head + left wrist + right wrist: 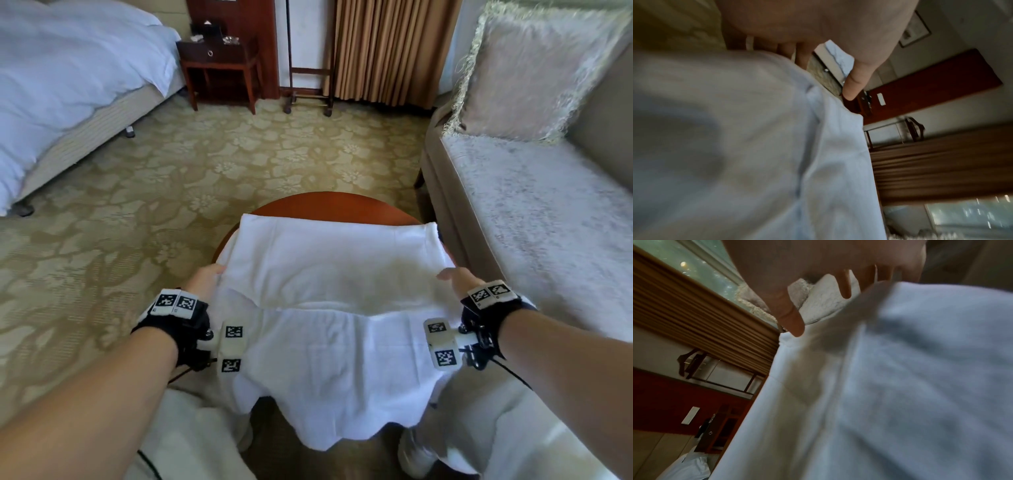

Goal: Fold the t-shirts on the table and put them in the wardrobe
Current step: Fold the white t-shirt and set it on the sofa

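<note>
A white t-shirt (329, 274) lies spread over a small round wooden table (329, 205), its far part doubled over into a flat band and its near part hanging off the front edge. My left hand (214, 274) sits at the left end of that fold, and my right hand (448, 275) at the right end. In the left wrist view the thumb (855, 81) is straight above the shirt (756, 146), with the fingers partly hidden behind the cloth. In the right wrist view the thumb (789, 318) and spread fingers are straight over the shirt's (900, 386) edge. Neither hand visibly pinches the fabric.
A sofa (531, 222) with a fringed cushion (531, 68) stands close on the right of the table. A bed (68, 85) is at far left, with a dark nightstand (219, 68) and a wheeled stand (308, 85) beyond the patterned carpet (205, 171). My legs are under the table's front.
</note>
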A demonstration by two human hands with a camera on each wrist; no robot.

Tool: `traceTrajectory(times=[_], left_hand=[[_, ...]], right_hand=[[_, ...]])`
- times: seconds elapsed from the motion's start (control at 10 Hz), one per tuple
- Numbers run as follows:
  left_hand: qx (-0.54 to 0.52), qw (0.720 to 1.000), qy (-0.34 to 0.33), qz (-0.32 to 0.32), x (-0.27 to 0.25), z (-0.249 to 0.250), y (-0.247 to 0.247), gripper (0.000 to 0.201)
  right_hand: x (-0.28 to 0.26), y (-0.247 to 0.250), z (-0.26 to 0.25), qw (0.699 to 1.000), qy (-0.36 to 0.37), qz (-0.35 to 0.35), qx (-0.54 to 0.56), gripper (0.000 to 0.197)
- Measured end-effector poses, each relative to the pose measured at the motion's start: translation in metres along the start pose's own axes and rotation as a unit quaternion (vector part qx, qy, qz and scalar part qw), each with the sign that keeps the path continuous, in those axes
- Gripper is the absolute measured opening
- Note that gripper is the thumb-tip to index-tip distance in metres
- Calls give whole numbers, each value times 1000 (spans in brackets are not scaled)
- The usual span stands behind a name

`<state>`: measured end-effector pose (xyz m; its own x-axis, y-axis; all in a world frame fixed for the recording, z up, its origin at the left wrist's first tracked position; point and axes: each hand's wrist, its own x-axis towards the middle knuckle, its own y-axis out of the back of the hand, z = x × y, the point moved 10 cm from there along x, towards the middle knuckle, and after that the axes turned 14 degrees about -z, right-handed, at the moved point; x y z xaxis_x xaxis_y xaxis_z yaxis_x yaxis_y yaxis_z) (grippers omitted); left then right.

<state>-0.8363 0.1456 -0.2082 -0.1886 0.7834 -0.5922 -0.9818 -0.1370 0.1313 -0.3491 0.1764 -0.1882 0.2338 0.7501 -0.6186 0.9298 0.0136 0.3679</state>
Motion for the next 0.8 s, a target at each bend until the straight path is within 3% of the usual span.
traceTrajectory(times=[0.1,0.2,0.3,0.4,0.5,0.6,0.7,0.8], left_hand=[[-52,999,2,5,1,-44,12,21],[-122,991,47,8,-22,-82,8,49],[-140,986,90,-2,-43,-107,0,50],[-129,988,89,-2,-59,-110,-6,47],[-82,994,71,4,-69,-104,-5,37],[-22,995,95,-16,-82,-100,-7,38],[76,989,128,-5,-92,-92,-6,50],[155,981,108,-33,-102,-79,-7,47]], right_hand=[[4,-8,27,997,32,-28,64,47],[-25,-7,50,989,65,-5,135,36],[-38,-15,75,985,20,-23,170,21],[-46,-18,96,974,-10,-39,223,24],[-57,-6,97,995,-23,-30,91,29],[-67,-4,104,996,-51,-62,-44,37],[-88,1,107,989,-66,-87,-97,31],[-101,-1,95,983,-36,-123,-128,26]])
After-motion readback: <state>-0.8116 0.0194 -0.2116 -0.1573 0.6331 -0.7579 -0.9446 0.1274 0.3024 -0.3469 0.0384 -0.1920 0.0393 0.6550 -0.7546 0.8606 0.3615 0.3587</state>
